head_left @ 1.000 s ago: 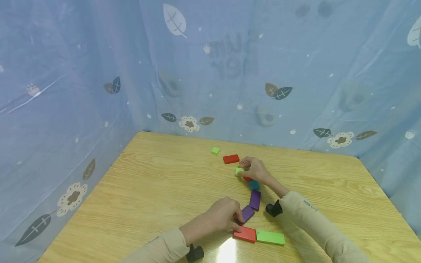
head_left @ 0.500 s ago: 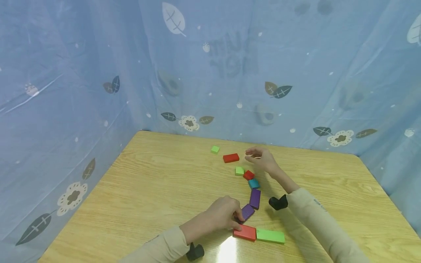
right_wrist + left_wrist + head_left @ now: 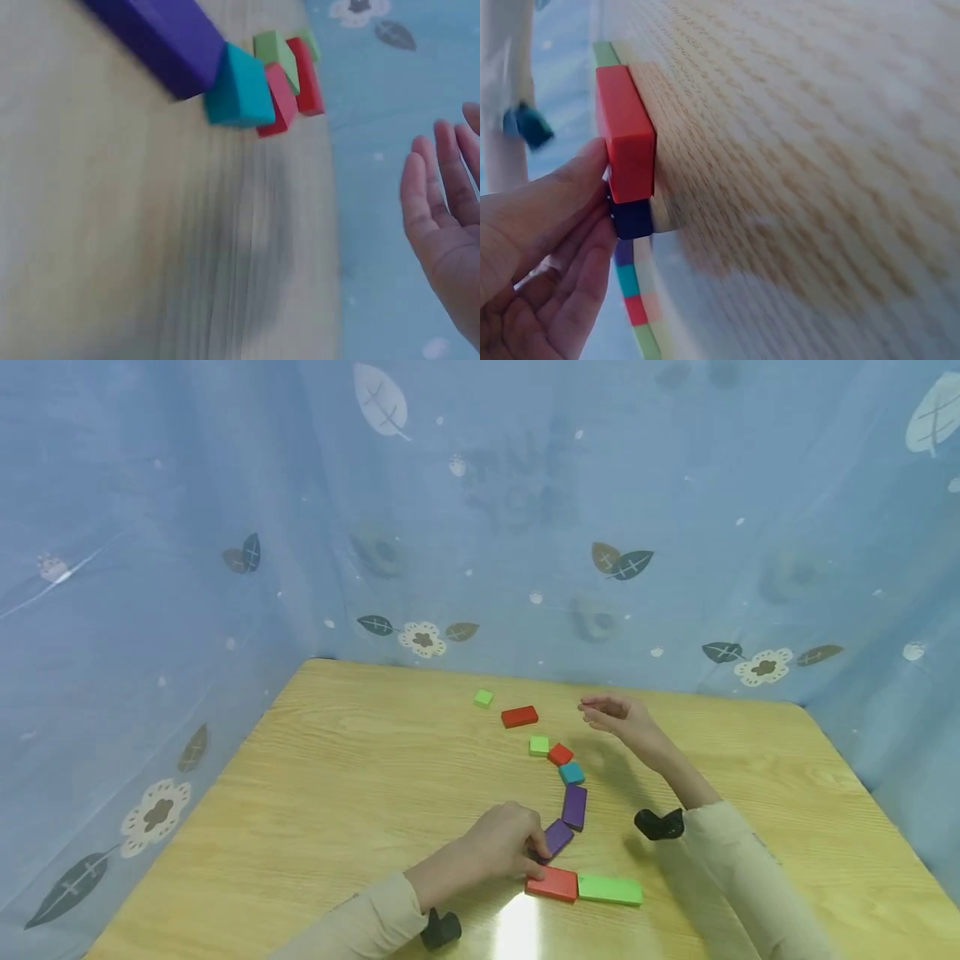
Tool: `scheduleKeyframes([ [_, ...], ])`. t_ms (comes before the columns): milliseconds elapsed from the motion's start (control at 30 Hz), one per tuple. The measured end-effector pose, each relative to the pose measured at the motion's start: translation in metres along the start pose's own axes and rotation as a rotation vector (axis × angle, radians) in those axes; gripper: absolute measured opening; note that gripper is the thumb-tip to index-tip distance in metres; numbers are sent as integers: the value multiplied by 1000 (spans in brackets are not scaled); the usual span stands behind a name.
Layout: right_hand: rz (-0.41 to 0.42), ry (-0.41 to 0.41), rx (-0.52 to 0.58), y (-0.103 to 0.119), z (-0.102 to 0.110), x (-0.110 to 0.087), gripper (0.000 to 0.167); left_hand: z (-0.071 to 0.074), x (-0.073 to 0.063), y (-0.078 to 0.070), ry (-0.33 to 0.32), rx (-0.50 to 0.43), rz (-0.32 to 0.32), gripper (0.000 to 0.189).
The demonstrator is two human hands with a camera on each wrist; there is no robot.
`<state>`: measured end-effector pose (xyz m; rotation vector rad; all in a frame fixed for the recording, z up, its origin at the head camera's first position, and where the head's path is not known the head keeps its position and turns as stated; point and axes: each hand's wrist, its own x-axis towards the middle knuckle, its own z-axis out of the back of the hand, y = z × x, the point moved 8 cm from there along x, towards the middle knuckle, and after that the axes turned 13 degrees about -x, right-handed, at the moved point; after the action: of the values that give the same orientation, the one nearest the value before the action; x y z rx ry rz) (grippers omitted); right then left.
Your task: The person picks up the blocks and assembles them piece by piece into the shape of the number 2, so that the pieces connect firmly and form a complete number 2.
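Observation:
My left hand [image 3: 502, 846] reaches low over a curved row of blocks on the wooden table. Its thumb rests on the end of a flat red block [image 3: 552, 884], and the forefinger touches a purple block [image 3: 557, 838]. The left wrist view shows thumb and fingers at the same red block [image 3: 630, 135] and the dark block [image 3: 632, 220] behind it. Raised beyond the row, my right hand [image 3: 628, 723] holds nothing, its fingers loosely bent. Nearest to it are a small red block [image 3: 560, 754], a teal block [image 3: 572, 773] and a small green block [image 3: 539, 746].
A second purple block [image 3: 574, 807] stands between the teal one and the first purple one. A long green block [image 3: 610, 889] lies end to end with the flat red block. Farther back are another red block [image 3: 520, 717] and a green block [image 3: 483, 698], before a blue curtain [image 3: 480, 527].
My right hand has let go of the small green block and moved up and to the right, away from the row. The left hand stays at the red and purple blocks.

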<state>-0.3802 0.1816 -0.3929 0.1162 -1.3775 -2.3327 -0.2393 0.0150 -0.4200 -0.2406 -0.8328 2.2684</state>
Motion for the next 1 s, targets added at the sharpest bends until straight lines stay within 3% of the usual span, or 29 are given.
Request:
scheduleKeyframes([
  [133, 83, 41, -182, 16, 2, -51, 32, 0, 1, -1, 1, 6, 7, 17],
  [267, 171, 68, -409, 26, -11, -106, 26, 0, 1, -2, 7, 10, -8, 17],
  [400, 216, 21, -634, 28, -30, -147, 30, 4, 0, -1, 9, 8, -24, 17],
  [467, 229, -2, -695, 25, -38, -160, 33, 6, 0, -2, 12, 2, -30, 17],
  [567, 253, -28, -726, 22, -47, -172, 36, 6, 1, -3, 15, -7, -38, 18],
  [733, 211, -33, -650, 11, -52, -182, 31, 1, 3, -7, 28, -16, -49, 18],
  [900, 163, -29, -567, 3, -55, -179, 25, 1, 4, -3, 28, -16, -33, 19],
  [1000, 133, -37, -530, -1, -55, -179, 24, 1, 8, -1, 59, -40, -23, 18],
])
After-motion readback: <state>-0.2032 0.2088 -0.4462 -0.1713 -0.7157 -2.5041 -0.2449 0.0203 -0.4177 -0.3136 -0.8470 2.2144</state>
